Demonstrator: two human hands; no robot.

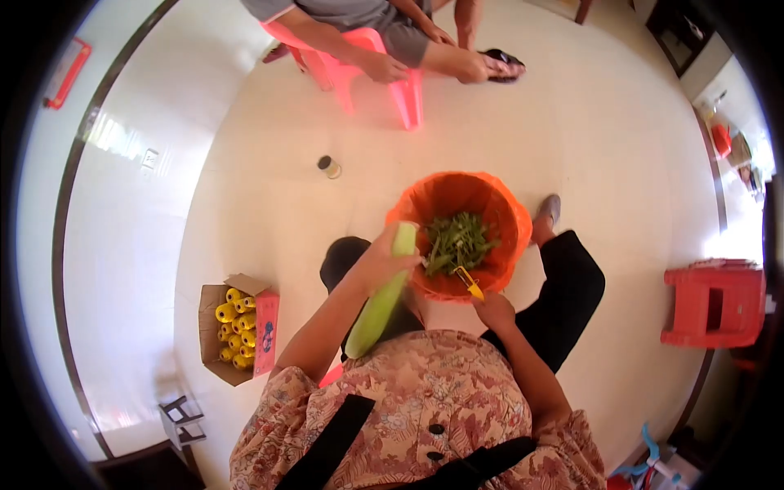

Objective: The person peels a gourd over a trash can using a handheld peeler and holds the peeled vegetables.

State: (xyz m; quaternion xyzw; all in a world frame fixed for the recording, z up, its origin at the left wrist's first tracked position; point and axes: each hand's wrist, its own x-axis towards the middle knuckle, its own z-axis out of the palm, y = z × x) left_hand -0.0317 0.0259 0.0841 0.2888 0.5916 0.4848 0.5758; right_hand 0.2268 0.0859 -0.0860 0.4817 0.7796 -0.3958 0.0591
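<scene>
My left hand [384,260] is wrapped round a long pale-green gourd [377,318], which slants from the bin's left rim down toward my lap. In my right hand [495,312] is a yellow-handled peeler [469,282], its head pointing over the near rim of the bin. The orange-lined bin [516,220] stands on the floor between my legs. Green leafy scraps [459,242] lie inside it. The peeler is apart from the gourd.
A person [359,41] sits on a pink plastic chair [408,102] ahead. A small jar [329,167] stands on the floor. To the left is a cardboard box [267,327] of several yellow-wrapped items; to the right, a red plastic stool [706,306].
</scene>
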